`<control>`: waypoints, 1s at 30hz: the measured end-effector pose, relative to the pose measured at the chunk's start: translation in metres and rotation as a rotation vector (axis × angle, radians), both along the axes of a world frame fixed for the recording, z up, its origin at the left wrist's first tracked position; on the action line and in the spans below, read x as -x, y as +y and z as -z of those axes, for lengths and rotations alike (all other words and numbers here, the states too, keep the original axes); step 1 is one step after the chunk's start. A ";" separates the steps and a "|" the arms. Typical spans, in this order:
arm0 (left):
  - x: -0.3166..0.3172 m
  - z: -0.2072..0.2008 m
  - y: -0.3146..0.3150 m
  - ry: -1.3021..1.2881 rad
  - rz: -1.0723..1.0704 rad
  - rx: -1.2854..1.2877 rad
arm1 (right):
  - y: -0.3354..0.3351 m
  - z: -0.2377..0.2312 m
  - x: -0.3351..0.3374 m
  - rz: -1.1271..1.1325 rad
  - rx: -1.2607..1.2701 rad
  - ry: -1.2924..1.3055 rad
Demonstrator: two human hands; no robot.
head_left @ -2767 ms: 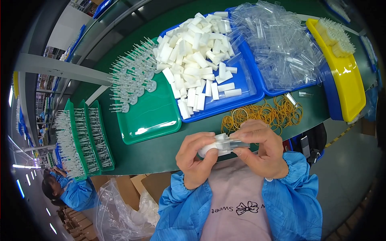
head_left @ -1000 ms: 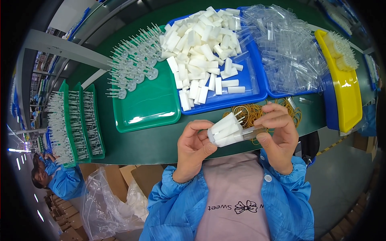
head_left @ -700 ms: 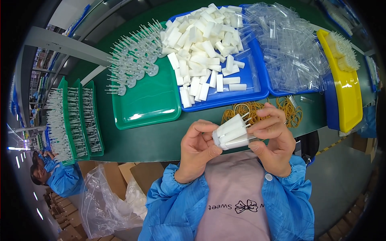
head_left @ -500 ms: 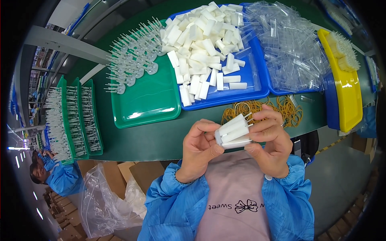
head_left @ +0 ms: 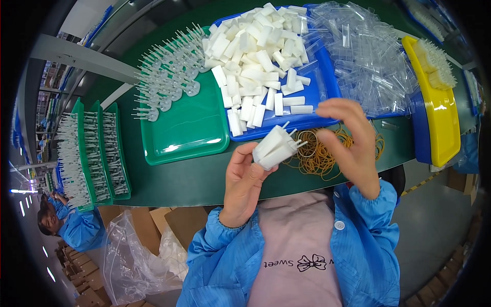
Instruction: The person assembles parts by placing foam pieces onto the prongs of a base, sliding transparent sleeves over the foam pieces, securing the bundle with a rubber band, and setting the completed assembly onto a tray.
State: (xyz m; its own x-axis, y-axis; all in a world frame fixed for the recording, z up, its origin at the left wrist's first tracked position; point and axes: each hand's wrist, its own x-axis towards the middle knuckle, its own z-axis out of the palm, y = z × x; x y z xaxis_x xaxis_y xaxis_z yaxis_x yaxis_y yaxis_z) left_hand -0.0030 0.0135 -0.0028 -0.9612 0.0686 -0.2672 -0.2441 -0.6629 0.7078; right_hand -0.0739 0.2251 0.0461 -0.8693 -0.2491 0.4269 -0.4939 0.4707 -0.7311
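Your left hand (head_left: 245, 181) pinches one bundle of white plastic pieces (head_left: 274, 147) over the table (head_left: 204, 179); your right hand (head_left: 353, 146) hovers spread, empty, over the rubber bands (head_left: 312, 158) (two blue trays (head_left: 286, 125) behind).

A dark green worktable in a factory room

The green table (head_left: 169, 179) runs across the centre. At 8 o'clock, brown cardboard boxes (head_left: 169, 225) and a clear plastic bag (head_left: 133, 256) sit below it; a grey beam (head_left: 76, 56) crosses at 10 o'clock.
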 end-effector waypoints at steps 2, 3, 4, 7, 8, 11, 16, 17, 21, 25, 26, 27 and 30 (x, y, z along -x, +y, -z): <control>0.000 0.000 -0.002 0.010 -0.004 -0.008 | 0.004 0.011 0.017 0.033 -0.067 0.039; 0.001 0.000 -0.001 0.019 -0.011 -0.016 | 0.005 0.018 0.026 0.093 -0.248 0.122; 0.001 0.001 -0.001 0.021 -0.006 -0.018 | 0.007 0.022 0.032 0.154 -0.429 0.205; 0.000 0.002 -0.002 0.030 -0.012 -0.013 | 0.002 0.025 0.045 0.232 -0.800 0.170; 0.000 0.002 -0.002 0.030 -0.015 -0.017 | 0.001 0.030 0.050 0.235 -0.799 0.169; -0.001 0.002 -0.002 0.033 -0.011 -0.023 | -0.003 0.045 0.056 0.179 -1.019 0.024; 0.000 0.000 -0.001 0.042 0.003 -0.031 | -0.005 0.045 0.053 0.157 -0.700 0.104; 0.000 -0.001 0.001 0.054 -0.006 0.016 | -0.005 0.040 0.049 0.157 -0.700 0.103; -0.004 0.004 0.002 0.139 -0.066 0.174 | -0.013 0.001 0.022 -0.067 0.364 -0.283; -0.003 0.002 0.004 0.294 -0.094 0.266 | -0.014 -0.006 0.001 -0.177 0.817 -0.431; -0.004 0.001 0.005 0.322 -0.095 0.273 | -0.014 -0.005 -0.002 -0.173 0.818 -0.429; -0.004 0.000 0.005 0.351 -0.096 0.280 | -0.014 -0.004 -0.004 -0.156 0.827 -0.430; -0.004 0.000 0.004 0.375 -0.101 0.297 | -0.016 0.000 -0.009 -0.139 0.836 -0.464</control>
